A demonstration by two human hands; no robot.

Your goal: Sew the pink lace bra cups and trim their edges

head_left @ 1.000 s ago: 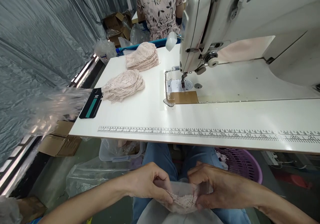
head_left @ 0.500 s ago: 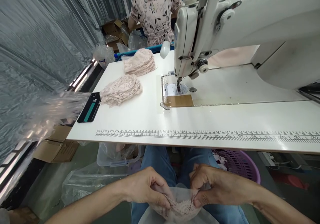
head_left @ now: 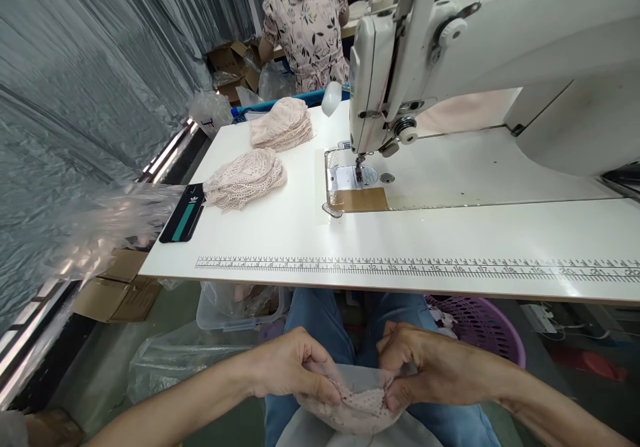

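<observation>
Pinching a pale lace piece (head_left: pixel 353 404) over the lap, the left hand (head_left: pixel 290 367) and right hand (head_left: pixel 430 370) both close on its edges, along with a sheer layer. Compared with a second ago, the hands have drawn slightly nearer and the lace bunches more between them. Ahead of the right hand a purple basket (head_left: pixel 487 327) holds fabric scraps; ahead of the left, a clear tub (head_left: pixel 235 307) holds more pieces. Farther forward, two lace stacks (head_left: pixel 247 179) lie on the sewing table (head_left: pixel 450 234).

A printed ruler scale (head_left: pixel 415 268) is seen along the front edge of the white sewing table (head_left: pixel 300 227), its numbers rising rightward to about 20. A trefoil logo is carried on the dark phone case (head_left: pixel 183 214) at centre left.
</observation>
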